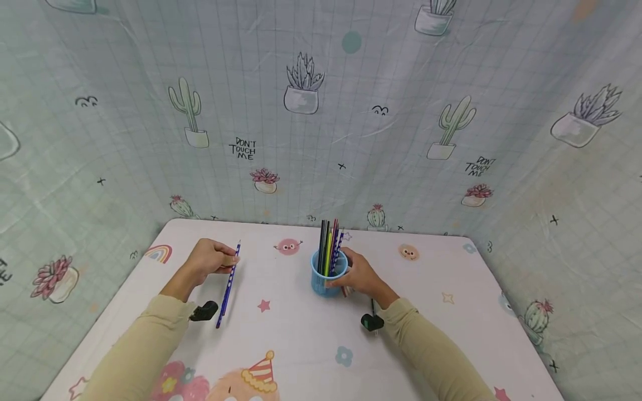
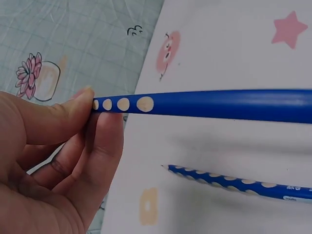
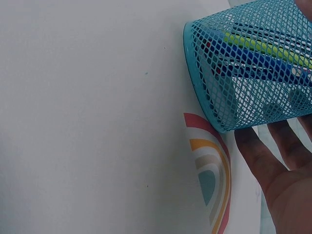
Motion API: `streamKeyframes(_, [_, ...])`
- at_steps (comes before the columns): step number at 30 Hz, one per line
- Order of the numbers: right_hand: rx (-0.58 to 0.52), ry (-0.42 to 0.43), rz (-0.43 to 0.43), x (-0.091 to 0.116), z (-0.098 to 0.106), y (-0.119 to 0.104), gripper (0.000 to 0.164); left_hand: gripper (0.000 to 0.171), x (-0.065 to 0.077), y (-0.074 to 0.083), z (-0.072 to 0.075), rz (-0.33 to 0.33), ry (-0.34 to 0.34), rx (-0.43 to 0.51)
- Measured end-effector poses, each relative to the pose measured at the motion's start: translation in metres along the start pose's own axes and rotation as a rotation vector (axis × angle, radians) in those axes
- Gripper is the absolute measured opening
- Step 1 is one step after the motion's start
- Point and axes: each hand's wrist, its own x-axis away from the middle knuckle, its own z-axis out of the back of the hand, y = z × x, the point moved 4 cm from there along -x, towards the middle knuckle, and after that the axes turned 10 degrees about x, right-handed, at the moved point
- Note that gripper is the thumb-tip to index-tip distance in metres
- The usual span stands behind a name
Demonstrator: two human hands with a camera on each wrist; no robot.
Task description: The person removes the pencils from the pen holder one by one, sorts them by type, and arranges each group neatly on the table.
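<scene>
Both hands curl: left (image 1: 208,260) pinches blue pencil (image 2: 209,104), right (image 1: 363,274) grips mesh cup (image 1: 321,282)

The right hand (image 3: 287,185) holds a blue mesh cup (image 3: 251,92). Its fingers (image 3: 258,153) touch the side of the cup, and one more piece of finger appears in the upper right corner. Through the mesh one can see pencils (image 3: 265,47), including a yellow-green one. Beside the cup, a striped rainbow (image 3: 220,156) decorates the white table (image 3: 92,117).
</scene>
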Motion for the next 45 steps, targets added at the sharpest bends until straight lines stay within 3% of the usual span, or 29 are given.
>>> streamKeyframes(10, [-0.004,-0.009,0.027,0.002,0.0,0.001,0.088,0.027,-0.002,-0.017,0.001,0.075,0.026,0.022])
streamKeyframes(17, [0.001,-0.006,0.024,0.003,0.0,0.0,0.088,0.027,-0.003,-0.028,0.003,0.086,0.011,0.033])
streamKeyframes(29, [-0.001,-0.003,0.012,0.002,-0.001,0.002,0.087,0.021,-0.003,-0.037,0.0,0.072,0.054,-0.041])
streamKeyframes(36, [-0.006,-0.006,0.035,0.001,-0.002,0.003,0.087,0.021,0.0,-0.037,-0.002,0.101,0.08,-0.069])
streamKeyframes(45, [0.0,-0.001,0.031,0.0,-0.002,0.004,0.086,0.02,-0.004,-0.038,-0.004,0.132,0.147,-0.187])
